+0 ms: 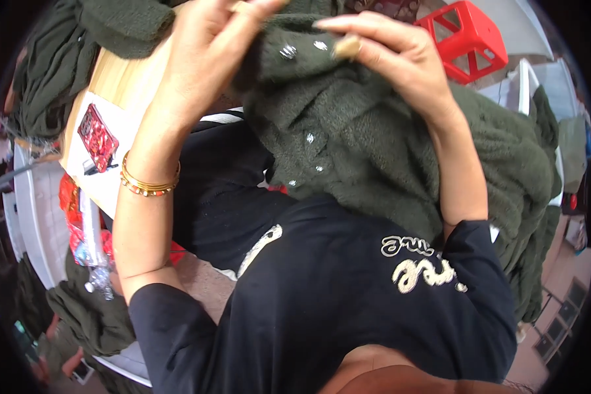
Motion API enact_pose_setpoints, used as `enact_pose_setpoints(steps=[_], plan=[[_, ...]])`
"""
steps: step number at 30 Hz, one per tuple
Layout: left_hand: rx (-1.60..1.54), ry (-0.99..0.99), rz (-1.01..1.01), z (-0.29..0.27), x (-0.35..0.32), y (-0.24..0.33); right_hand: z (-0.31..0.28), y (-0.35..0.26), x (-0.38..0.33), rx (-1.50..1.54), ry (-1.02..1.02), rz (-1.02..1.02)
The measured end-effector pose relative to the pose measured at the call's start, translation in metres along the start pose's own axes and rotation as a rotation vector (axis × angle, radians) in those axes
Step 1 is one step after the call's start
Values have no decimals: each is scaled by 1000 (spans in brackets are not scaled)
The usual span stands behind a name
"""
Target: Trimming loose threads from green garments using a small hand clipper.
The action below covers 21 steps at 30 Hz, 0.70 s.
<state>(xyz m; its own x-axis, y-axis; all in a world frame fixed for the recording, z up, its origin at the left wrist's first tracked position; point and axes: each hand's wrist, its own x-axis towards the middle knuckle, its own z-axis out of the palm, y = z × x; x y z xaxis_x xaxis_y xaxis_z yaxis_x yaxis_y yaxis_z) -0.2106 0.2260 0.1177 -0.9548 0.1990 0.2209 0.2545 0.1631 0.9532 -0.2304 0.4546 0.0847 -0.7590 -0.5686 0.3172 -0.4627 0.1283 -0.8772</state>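
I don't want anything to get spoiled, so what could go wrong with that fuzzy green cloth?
The bracelets on the left wrist might snag the fuzzy green cloth. Its loose, heavy-looking folds could slip down. The left forearm might also bump the shiny red thing beside it.

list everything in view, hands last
Fuzzy buttoned cloth garment: one, dark green, centre to right
Fuzzy cloth heaps: at least two, dark green, left
Square-topped plastic stool: one, red, upper right
Wooden table: one, pale tan, left
Flat shiny rectangle: one, red, on table
Plastic bottle: one, clear, lower left
Bracelets: several, gold, left wrist
Short-sleeved top: one, black, on torso
Left hand: one, bare, top
Right hand: one, bare, by the garment's buttons
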Motion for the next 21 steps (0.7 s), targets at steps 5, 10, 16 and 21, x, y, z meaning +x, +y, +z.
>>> enact_pose_setpoints(steps=[5,10,16,21], plan=[[714,-45,339,9,2,11,-30,-8,-10,317,463,113],[1028,-641,385,64,-30,-27,-66,-38,-43,206,697,136],[866,-852,369,57,-3,-12,-105,-13,-65,169,727,-31],[228,-461,-97,24,32,68,-124,-33,-60,94,785,-246]])
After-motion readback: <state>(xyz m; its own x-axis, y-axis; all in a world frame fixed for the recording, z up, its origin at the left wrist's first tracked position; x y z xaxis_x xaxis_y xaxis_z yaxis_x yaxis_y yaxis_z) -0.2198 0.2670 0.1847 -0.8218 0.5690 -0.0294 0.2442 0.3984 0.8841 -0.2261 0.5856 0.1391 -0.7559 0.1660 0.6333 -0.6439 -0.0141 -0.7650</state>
